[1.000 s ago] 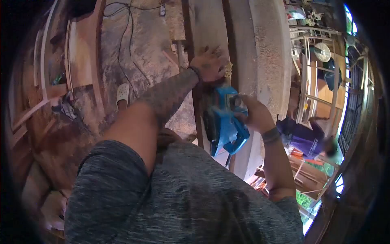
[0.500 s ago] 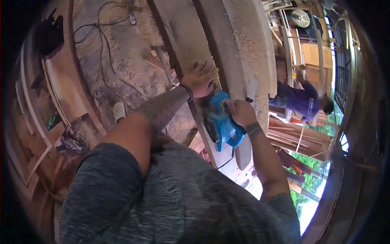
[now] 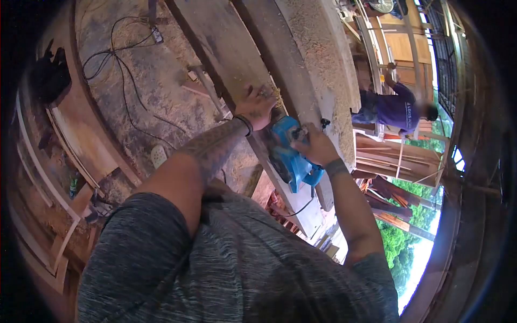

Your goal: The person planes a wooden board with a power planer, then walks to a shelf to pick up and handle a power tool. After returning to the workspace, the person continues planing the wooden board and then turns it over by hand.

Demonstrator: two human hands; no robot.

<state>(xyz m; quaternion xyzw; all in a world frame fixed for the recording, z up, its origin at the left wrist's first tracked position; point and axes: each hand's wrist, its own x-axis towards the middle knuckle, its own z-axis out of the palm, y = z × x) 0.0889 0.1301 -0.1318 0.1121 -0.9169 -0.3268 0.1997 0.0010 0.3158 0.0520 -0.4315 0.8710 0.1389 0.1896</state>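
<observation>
My left arm reaches forward and slightly right from the shoulder, forearm tattooed, nearly straight at the elbow. A dark band circles its wrist. My left hand [image 3: 257,107] lies palm down at the far end of the reach, fingers spread and pressed flat, the knuckles turned up toward me. My right arm comes in from the lower right, bent at the elbow, forearm angled up and left, with a dark band at the wrist too. My right hand [image 3: 311,145] is curled into a closed grip, thumb side toward me, just nearer than the left hand.
</observation>
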